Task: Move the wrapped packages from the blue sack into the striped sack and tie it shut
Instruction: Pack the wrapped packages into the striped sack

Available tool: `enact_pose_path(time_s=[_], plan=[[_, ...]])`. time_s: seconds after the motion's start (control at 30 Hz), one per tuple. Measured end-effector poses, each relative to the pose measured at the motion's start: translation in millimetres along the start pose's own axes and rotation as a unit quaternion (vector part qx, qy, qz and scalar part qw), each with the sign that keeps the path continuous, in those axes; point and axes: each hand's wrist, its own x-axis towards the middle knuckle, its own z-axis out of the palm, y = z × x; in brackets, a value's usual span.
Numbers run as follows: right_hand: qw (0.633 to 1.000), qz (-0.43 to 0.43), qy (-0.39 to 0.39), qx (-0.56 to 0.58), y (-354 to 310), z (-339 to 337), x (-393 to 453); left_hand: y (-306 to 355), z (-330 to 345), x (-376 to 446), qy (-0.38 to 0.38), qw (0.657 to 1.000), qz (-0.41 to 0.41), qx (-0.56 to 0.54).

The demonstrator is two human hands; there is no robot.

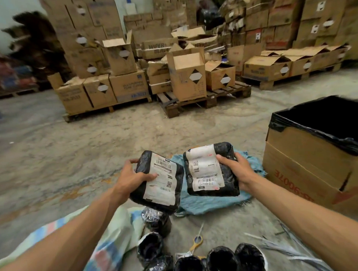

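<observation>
My left hand (133,175) grips a black wrapped package (161,182) with a white label. A second labelled black package (210,170) is held by my right hand (237,169). Both packages hang above the flat blue sack (209,201) lying on the floor. The striped sack (108,239), pale green with blue and pink bands, lies at lower left under my left arm. Several more black wrapped packages (221,261) sit on the floor near the bottom edge.
Yellow-handled scissors (197,241) lie on the concrete among the packages. A cardboard box lined with a black bag (317,157) stands at right. White strap offcuts (287,249) litter the lower right. Pallets of stacked cartons (184,78) fill the background.
</observation>
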Motion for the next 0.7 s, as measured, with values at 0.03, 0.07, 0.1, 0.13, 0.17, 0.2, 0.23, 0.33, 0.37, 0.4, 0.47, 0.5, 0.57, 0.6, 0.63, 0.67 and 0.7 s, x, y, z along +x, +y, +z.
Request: enact_pose_path(time_s=[0.03, 0.07, 0.1, 0.13, 0.17, 0.2, 0.23, 0.33, 0.37, 0.4, 0.47, 0.5, 0.57, 0.6, 0.63, 0.67, 0.7], plan=[[1.000, 0.000, -0.011, 0.010, -1.0, 14.9, 1.5, 2.7, -16.0, -2.8, 0.008, 1.000, 0.005, -0.005], [1.000, -0.001, -0.022, 0.019, -2.1, 27.2, 2.4, 3.5, -27.8, -4.2, 0.013, 1.000, 0.008, -0.013], [0.999, 0.000, -0.035, 0.029, -2.3, 44.5, 3.7, 1.8, -43.4, -7.8, 0.021, 0.999, 0.010, -0.024], [0.998, 0.002, -0.050, 0.042, -2.9, 58.6, 4.4, -0.9, -55.5, -10.5, 0.029, 0.999, 0.011, -0.033], [0.996, 0.004, -0.066, 0.051, -2.9, 78.1, 5.5, -6.5, -71.7, -13.3, 0.043, 0.998, 0.012, -0.043], [0.995, 0.007, -0.083, 0.060, -3.8, 93.9, 5.2, -12.3, -83.8, -15.9, 0.051, 0.997, 0.008, -0.049], [0.993, 0.006, -0.101, 0.060, -3.7, 110.0, 5.8, -18.0, -96.2, -18.1, 0.061, 0.996, 0.004, -0.058], [0.988, 0.005, -0.145, 0.050, 1.3, 166.4, 1.5, -38.0, -147.2, -23.8, 0.082, 0.994, -0.012, -0.066], [0.987, 0.010, -0.155, 0.044, 3.1, 181.5, 0.2, -44.9, -161.9, -24.7, 0.087, 0.994, -0.017, -0.065], [0.985, 0.014, -0.172, 0.031, 5.5, 202.7, -2.1, -53.7, -182.2, -27.5, 0.097, 0.993, -0.025, -0.067], [0.979, 0.015, -0.205, -0.005, 9.6, 237.0, -3.5, -73.8, -214.4, -29.6, 0.119, 0.989, -0.044, -0.082], [0.976, 0.015, -0.217, -0.022, 11.7, 252.5, -4.9, -86.2, -227.5, -30.2, 0.133, 0.985, -0.055, -0.095], [0.971, 0.016, -0.237, -0.039, 18.6, 284.8, -8.0, -115.7, -254.0, -31.5, 0.158, 0.977, -0.081, -0.119], [0.968, 0.021, -0.245, -0.044, 25.7, 302.5, -9.7, -132.6, -267.1, -32.6, 0.165, 0.974, -0.092, -0.126], [0.967, 0.027, -0.249, -0.051, 30.6, 314.4, -12.5, -146.4, -276.7, -32.7, 0.168, 0.972, -0.102, -0.127], [0.965, 0.034, -0.254, -0.059, 43.0, 332.2, -15.1, -164.8, -291.7, -33.6, 0.172, 0.970, -0.117, -0.128], [0.964, 0.040, -0.254, -0.070, 50.2, 339.4, -16.6, -173.0, -298.3, -35.5, 0.174, 0.968, -0.128, -0.129]])
